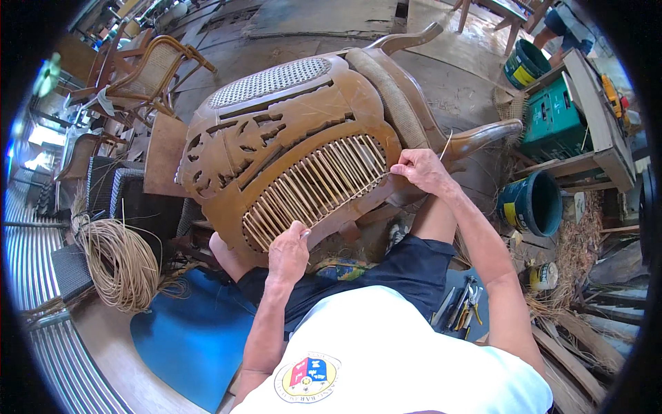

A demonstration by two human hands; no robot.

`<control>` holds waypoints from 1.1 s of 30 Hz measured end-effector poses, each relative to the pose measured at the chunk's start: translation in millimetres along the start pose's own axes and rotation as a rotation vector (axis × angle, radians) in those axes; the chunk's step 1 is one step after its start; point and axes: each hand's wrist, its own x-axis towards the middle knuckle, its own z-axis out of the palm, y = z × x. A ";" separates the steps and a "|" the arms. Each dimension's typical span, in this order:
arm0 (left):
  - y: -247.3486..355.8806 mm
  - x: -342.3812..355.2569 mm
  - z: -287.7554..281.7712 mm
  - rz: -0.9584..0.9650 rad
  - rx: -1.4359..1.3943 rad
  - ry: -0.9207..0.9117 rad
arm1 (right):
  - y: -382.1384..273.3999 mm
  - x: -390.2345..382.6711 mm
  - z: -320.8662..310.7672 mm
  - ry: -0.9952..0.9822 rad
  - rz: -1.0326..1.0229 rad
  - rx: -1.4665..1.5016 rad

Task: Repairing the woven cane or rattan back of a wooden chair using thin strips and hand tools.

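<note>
A carved brown wooden chair frame (324, 114) lies tipped over in front of me. Pale cane strands (314, 181) run in close parallel rows across its near oval opening. My right hand (422, 171) is closed in a pinch at the right end of this opening, with a thin cane strand (447, 143) rising from it. Closed at the lower edge, towards the left end, is my left hand (288, 254); a small pale tip shows by its thumb, but what it grips is unclear. A thin strand follows the lower rim between both hands.
The far oval panel (272, 81) has finished woven cane. A coil of cane (124, 265) hangs at left above a blue sheet (196, 338). Pliers and other hand tools (469, 307) lie right of my lap. Dark buckets (529, 203) and a green crate (555, 121) stand at right.
</note>
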 end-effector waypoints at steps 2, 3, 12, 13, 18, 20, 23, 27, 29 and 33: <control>-3.9 2.9 -8.2 -0.003 0.041 -0.026 | -3.1 -4.2 4.4 0.038 -0.064 0.025; -6.8 3.8 -9.6 -0.022 0.030 -0.036 | -2.5 -3.5 6.6 0.040 -0.061 0.028; -11.1 12.1 -12.5 -0.041 -0.002 -0.055 | -7.5 9.0 6.7 0.149 -0.218 -0.094; -13.7 8.7 -11.9 -0.024 -0.026 -0.039 | -11.0 11.0 4.4 0.062 -0.156 -0.103; -24.4 -2.2 -9.1 -0.035 -0.027 -0.016 | -17.3 14.6 0.5 -0.063 -0.153 -0.130; -24.2 -2.8 -7.9 -0.027 -0.021 -0.019 | -13.8 17.6 -2.4 -0.071 -0.165 -0.151; -26.4 -6.5 -11.5 -0.030 -0.026 -0.021 | -7.6 20.8 -4.5 -0.049 -0.221 -0.197; -23.3 -13.0 -19.7 -0.085 -0.040 -0.029 | -14.2 22.4 -7.7 -0.135 -0.199 -0.182; -25.9 -12.6 -15.9 -0.072 -0.023 -0.014 | -22.7 21.2 -14.4 -0.148 -0.158 -0.157; -29.1 -12.8 -20.8 -0.071 0.059 -0.017 | -12.0 26.9 -12.5 -0.070 -0.261 -0.212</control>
